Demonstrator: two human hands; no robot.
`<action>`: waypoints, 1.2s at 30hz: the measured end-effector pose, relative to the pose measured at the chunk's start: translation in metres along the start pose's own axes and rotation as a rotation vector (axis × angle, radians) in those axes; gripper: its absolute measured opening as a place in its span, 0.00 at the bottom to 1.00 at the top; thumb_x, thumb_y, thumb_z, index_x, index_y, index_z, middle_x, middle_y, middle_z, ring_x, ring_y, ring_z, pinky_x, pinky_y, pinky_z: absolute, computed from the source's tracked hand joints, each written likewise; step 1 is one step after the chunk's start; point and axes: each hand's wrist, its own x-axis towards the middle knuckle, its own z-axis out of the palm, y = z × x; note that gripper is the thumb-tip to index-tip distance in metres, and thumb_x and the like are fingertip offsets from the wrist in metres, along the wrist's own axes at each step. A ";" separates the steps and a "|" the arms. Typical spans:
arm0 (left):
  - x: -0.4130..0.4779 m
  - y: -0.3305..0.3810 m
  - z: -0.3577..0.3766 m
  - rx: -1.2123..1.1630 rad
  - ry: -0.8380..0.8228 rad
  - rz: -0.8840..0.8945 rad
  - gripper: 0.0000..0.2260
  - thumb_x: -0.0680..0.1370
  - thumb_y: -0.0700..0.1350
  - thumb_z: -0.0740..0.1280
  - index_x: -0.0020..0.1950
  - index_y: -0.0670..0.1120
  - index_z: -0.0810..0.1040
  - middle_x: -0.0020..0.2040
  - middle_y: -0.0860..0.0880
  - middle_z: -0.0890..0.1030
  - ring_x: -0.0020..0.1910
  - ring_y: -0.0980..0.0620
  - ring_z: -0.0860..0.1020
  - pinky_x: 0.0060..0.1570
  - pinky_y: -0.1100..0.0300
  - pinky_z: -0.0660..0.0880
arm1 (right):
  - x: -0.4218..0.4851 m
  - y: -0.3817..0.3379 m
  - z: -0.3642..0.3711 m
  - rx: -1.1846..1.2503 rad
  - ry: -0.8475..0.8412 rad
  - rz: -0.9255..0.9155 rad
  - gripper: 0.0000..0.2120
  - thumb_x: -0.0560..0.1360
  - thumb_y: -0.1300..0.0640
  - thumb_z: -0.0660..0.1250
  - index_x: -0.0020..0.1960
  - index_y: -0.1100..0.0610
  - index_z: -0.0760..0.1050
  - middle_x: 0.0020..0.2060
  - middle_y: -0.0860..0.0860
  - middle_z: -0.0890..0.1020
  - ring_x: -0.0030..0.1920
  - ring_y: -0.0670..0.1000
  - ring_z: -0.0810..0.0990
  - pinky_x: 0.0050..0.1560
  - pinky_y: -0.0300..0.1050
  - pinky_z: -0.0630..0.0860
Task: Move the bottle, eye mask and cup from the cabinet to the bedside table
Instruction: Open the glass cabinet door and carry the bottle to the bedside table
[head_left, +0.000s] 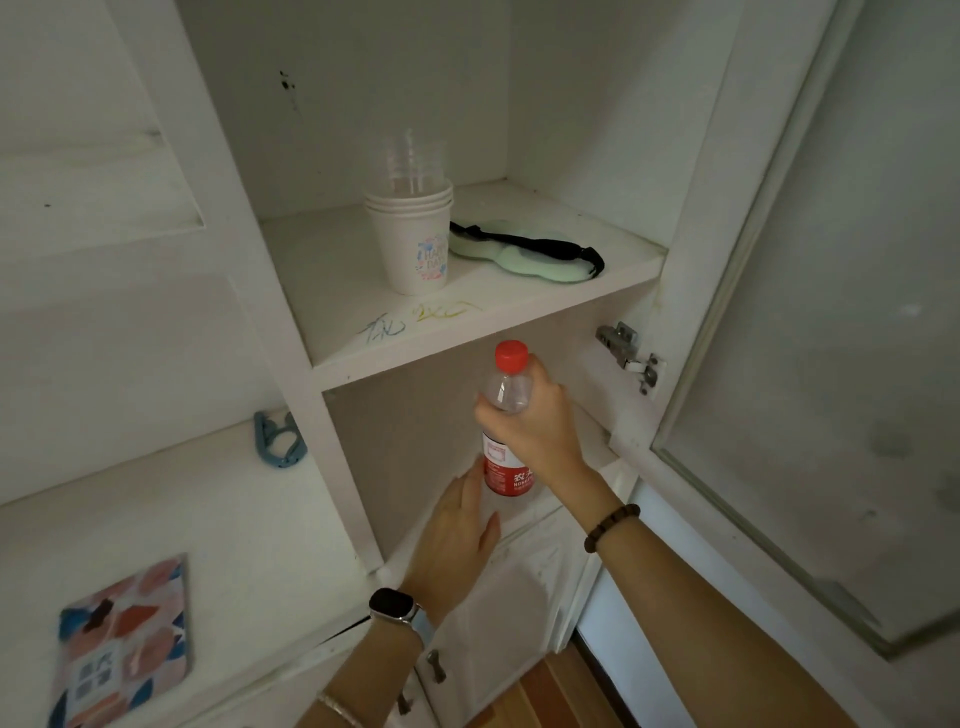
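Where your view begins at the far left, a flat card patterned with pink, orange and blue leaves (124, 644) lies on the white desk (208, 519), near its front edge. Further back on that desk, a blue plastic clip (278, 440) lies against the upright side panel of the white cabinet (270, 312).

Inside the cabinet, the upper shelf (343, 280) carries a stack of white paper cups (415, 244) with a printed design, and clear plastic cups (413, 161) are nested in the top one. Blue and yellow scribbles (415, 318) mark the shelf just in front of the stack. Touching the stack's right side lies a pale green padded eye mask (519, 252) with its black strap draped over it.

Below the shelf, your left hand (454, 540), with a dark smartwatch (395, 605) on its wrist, reaches flat into the lower compartment. Its fingers (462, 493) are straight and pressed together, their tips just beside the bottle's base; you cannot tell whether they touch it. The clear plastic bottle (506, 415), with a red cap and red label, stands upright in this lower compartment, its base hidden. Your right hand (535, 421), with a brown bead bracelet (610, 527) on its wrist, has its fingers curled round the bottle's upper body below the cap.

To the right, a metal hinge (631, 358) joins the cabinet to its open frosted glass door (831, 364). Orange-brown wooden floor (550, 691) shows beneath.
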 end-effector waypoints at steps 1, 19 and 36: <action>-0.006 0.003 -0.001 0.013 -0.001 -0.002 0.29 0.80 0.48 0.60 0.77 0.46 0.50 0.73 0.45 0.66 0.70 0.50 0.66 0.71 0.55 0.63 | -0.005 -0.004 -0.003 0.003 0.000 -0.016 0.13 0.68 0.54 0.75 0.47 0.54 0.74 0.34 0.47 0.82 0.36 0.42 0.82 0.34 0.29 0.75; -0.182 0.088 -0.021 0.121 0.160 -0.223 0.28 0.81 0.47 0.59 0.78 0.49 0.51 0.75 0.48 0.62 0.72 0.53 0.63 0.72 0.58 0.61 | -0.142 -0.050 -0.030 0.208 -0.357 -0.174 0.13 0.69 0.55 0.75 0.50 0.54 0.76 0.39 0.48 0.82 0.40 0.43 0.82 0.39 0.26 0.75; -0.420 0.123 -0.057 0.313 0.386 -0.708 0.28 0.81 0.47 0.59 0.78 0.51 0.50 0.75 0.51 0.63 0.70 0.51 0.66 0.68 0.56 0.66 | -0.338 -0.117 0.068 0.398 -0.857 -0.377 0.20 0.68 0.45 0.71 0.53 0.57 0.75 0.42 0.49 0.82 0.43 0.44 0.80 0.46 0.29 0.74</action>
